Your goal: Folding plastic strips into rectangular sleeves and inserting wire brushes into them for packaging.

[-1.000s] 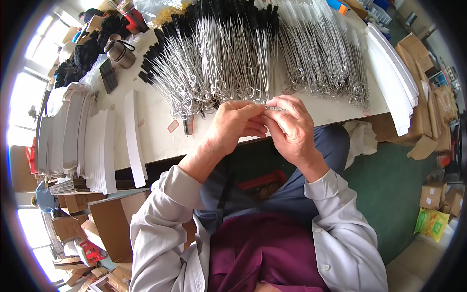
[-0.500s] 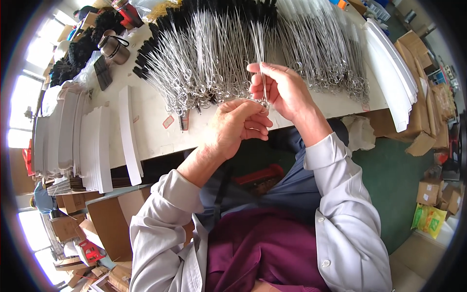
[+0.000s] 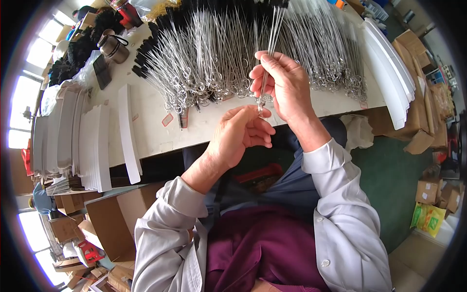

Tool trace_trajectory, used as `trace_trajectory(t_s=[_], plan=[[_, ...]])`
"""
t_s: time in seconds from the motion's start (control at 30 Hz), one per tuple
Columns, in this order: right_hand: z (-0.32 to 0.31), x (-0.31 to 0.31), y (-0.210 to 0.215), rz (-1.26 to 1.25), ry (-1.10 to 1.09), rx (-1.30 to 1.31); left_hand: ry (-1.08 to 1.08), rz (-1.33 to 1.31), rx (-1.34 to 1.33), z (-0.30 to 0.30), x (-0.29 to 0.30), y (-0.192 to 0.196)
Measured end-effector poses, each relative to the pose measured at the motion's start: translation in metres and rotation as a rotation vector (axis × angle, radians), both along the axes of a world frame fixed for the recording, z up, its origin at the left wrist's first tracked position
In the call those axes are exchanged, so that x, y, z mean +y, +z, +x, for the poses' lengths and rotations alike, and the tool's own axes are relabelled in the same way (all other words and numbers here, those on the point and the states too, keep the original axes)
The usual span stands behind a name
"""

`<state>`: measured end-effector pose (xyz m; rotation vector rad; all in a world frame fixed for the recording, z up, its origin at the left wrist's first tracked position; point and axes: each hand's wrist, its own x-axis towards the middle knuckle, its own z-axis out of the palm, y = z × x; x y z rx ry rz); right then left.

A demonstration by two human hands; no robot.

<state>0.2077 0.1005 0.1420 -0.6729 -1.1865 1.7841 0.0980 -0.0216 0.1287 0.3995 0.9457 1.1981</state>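
Note:
My right hand (image 3: 287,85) is closed round the thin wire handles of a few wire brushes (image 3: 274,36), their looped ends pointing down toward me. Just below and left of it, my left hand (image 3: 239,130) has its thumb and forefinger at the ring ends of those same brushes, with the other fingers loosely curled. Behind both hands lies a big pile of wire brushes (image 3: 209,53), black bristles at the far end and ring handles toward me. A second pile, with pale bristles (image 3: 321,53), spreads to the right.
White card strips (image 3: 127,134) stand and lie at the left of the table (image 3: 160,138). More white strips (image 3: 389,73) lie along its right edge. A metal flask (image 3: 113,47) stands at the back left. Cardboard boxes (image 3: 114,219) are on the floor.
My right hand has lifted slightly, and the brushes in it now lean to the right, clear of upright. My left hand has shifted slightly down, its fingers a little looser.

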Motion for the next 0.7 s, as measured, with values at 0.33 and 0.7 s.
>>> trace_trajectory(t_s=[0.33, 0.7], plan=[[0.000, -0.008, -0.014, -0.058, -0.090, -0.034, 0.225, 0.234, 0.215, 0.011, -0.022, -0.012], [0.001, -0.016, -0.023, -0.050, -0.055, -0.005, 0.273, 0.274, 0.062, 0.006, -0.029, -0.022]])
